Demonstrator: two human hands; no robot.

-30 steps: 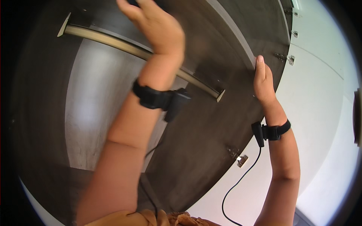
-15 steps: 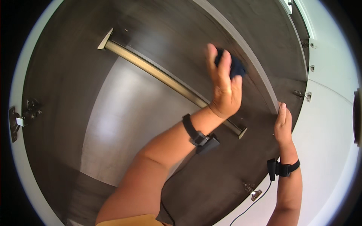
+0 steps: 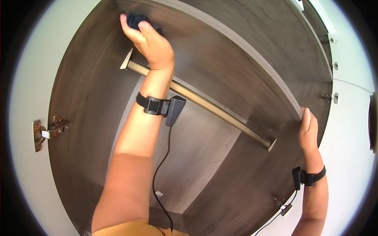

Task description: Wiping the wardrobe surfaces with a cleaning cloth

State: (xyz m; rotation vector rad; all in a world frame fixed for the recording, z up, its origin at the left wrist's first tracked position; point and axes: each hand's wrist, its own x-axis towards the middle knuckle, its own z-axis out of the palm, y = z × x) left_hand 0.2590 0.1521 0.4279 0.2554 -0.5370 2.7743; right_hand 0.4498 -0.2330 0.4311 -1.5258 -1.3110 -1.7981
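High on the left, my left hand (image 3: 155, 49) is closed on a dark blue cloth (image 3: 138, 21) and holds it against the underside of a wood-grain shelf (image 3: 185, 51). Part of the cloth is hidden behind the fingers. My right hand (image 3: 308, 131) grips the right end of that shelf's front edge, fingers bent over it. Below the shelf, a gold-coloured hanging rail (image 3: 212, 104) runs across the wardrobe, and my left forearm passes in front of it near its left bracket (image 3: 126, 61).
White doors stand open on both sides, the left door (image 3: 27, 177) on a metal hinge (image 3: 51, 131) and the right door (image 3: 346, 129) on several hinges. Black straps with small boxes circle both wrists; a cable (image 3: 155, 173) hangs from the left one.
My left hand has swept the cloth leftward and up along the shelf's underside, from near its right part to the far left. My right hand keeps its hold on the shelf edge.
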